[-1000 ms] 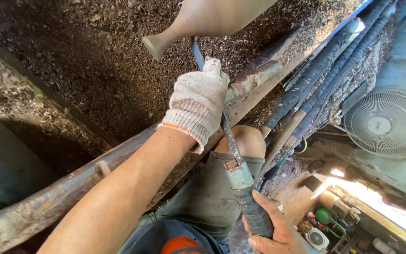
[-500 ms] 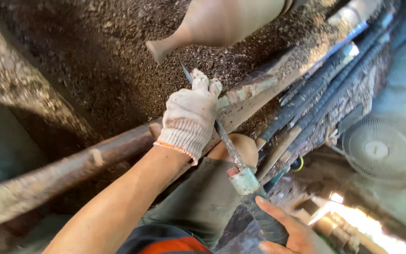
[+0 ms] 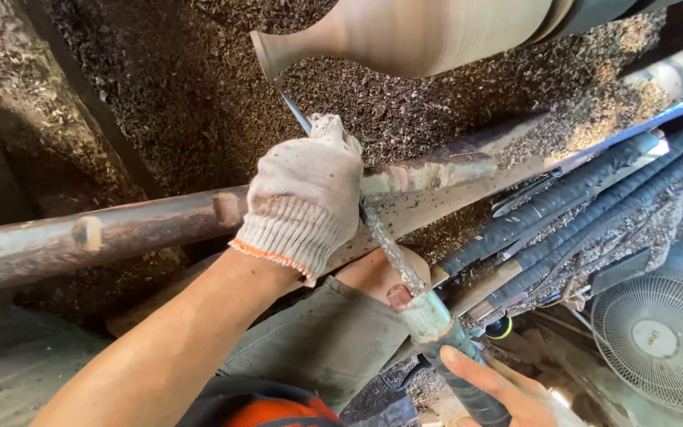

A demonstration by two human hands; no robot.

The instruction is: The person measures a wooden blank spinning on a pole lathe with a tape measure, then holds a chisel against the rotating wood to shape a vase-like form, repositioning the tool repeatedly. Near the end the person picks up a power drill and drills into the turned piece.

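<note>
Vase: I see the pale wooden vase (image 3: 428,35) lying sideways at the top of the view, its flared neck pointing left, above a bed of wood shavings (image 3: 199,103).
Chisel: a long turning chisel (image 3: 393,265) runs from lower right up toward the vase neck; its tip sits just below the flared rim, and I cannot tell whether it touches.
Left hand: my left hand (image 3: 306,198), in a white knit glove, is clenched over the chisel shaft and presses it onto the rusty rest bar (image 3: 144,225).
Right hand: my right hand (image 3: 507,391), bare, wraps the dark wrapped handle at the bottom edge; I see only part of it.
Progress: I judge the body largely shaped, since its surface looks smooth and rounded; the neck and rim seem the part left to finish.
Around: spare wrapped tools (image 3: 594,205) lie right of the bar, and a white fan (image 3: 662,340) stands at lower right.
</note>
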